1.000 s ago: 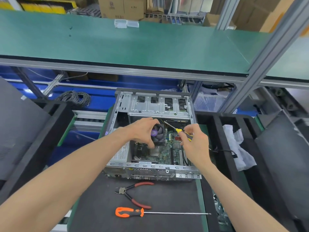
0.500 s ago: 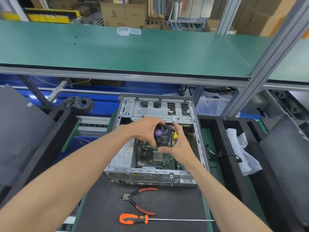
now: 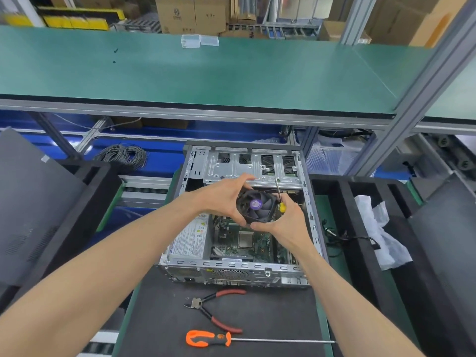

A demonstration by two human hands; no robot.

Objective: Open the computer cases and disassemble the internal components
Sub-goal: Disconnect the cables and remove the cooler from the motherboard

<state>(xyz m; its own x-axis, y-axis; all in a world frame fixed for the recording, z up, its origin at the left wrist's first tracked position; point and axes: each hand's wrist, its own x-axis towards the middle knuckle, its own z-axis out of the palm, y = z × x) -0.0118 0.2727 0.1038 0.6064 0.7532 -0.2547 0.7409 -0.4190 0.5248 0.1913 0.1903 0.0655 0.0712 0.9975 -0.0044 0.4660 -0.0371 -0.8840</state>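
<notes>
Green matting covers the long shelf (image 3: 206,73) that runs across the workshop above your station, with cardboard boxes (image 3: 193,14) stacked behind it and a small clear plastic box (image 3: 192,41) sitting on its far edge. Below it, on the black mat of your counter (image 3: 159,318), the case (image 3: 244,271) lies open on its side, its rear ports facing you.

You hold the fan (image 3: 256,205) up over the open case, above the motherboard (image 3: 242,243), where the bare processor (image 3: 246,239) shows just below the fan. Your left hand (image 3: 224,195) grips the fan's left side, fingers curled over its top edge and thumb underneath. Your right hand (image 3: 286,220) cups the fan's right and lower side, and the same hand also pinches a small yellow-handled screwdriver (image 3: 279,195), whose shaft points up and away toward the drive cage (image 3: 247,166). The power supply (image 3: 189,238) sits in the case's left part, label up.

Near you on the mat, red-handled cutters (image 3: 213,309) lie just in front of the case, and a long orange-handled screwdriver (image 3: 231,340) lies nearer still, its shaft pointing right. A coil of grey cable (image 3: 121,155) rests to the left behind the case. White crumpled wrapping (image 3: 378,228) and a black cable (image 3: 355,239) lie in the black tray to the right.
</notes>
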